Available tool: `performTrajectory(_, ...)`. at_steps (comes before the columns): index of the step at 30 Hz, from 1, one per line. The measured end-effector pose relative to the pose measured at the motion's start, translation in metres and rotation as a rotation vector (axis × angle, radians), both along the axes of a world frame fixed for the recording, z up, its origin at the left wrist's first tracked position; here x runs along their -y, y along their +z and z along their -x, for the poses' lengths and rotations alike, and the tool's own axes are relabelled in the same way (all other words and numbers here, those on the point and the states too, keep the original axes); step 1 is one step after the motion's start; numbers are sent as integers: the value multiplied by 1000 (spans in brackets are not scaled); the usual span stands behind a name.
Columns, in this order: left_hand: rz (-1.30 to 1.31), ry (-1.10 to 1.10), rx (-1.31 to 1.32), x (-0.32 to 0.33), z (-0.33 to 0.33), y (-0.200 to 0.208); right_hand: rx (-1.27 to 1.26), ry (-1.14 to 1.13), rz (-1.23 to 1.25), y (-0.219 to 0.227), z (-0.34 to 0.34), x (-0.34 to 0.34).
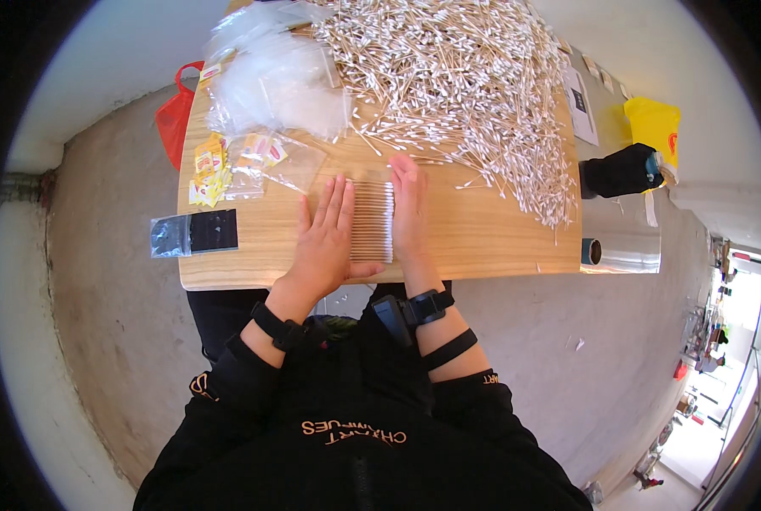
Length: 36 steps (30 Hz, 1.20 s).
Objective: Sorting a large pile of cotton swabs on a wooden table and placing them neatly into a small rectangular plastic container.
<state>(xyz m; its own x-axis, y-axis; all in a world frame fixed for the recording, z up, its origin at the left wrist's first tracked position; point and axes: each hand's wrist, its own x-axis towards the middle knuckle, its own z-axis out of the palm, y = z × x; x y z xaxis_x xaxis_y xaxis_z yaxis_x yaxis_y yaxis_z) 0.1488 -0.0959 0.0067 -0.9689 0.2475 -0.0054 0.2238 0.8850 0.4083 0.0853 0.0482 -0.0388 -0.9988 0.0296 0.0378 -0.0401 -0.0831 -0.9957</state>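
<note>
A neat row of cotton swabs [372, 221] lies side by side on the wooden table [483, 234] between my two hands. My left hand [325, 230] rests flat along the row's left ends, fingers stretched out and thumb reaching across the near end. On the right, my right hand [409, 213] stands on its edge against the white tips, its fingers lightly bent and holding nothing I can see. Beyond them spreads a large heap of loose cotton swabs [457, 77].
Clear plastic bags [278, 85] are piled at the far left. Nearer lie yellow printed labels [210, 166] and a black strip in clear wrap [214, 230]. A red bag [174, 123] hangs at the left edge; a black bundle [623, 173] and yellow bag [653, 128] sit right.
</note>
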Motion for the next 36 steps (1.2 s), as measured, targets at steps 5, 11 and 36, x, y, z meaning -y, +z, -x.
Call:
performTrajectory(5,-88,19,-82,6,5,-9,26,-120,203,11,-4,-8)
performTrajectory(11,-96,-11,-94,7,7,-12,-52,-261,-750,28,16,-48)
performTrajectory(36,-137,64,-216,20,13,-17,-115,0,-704,33,46,-43)
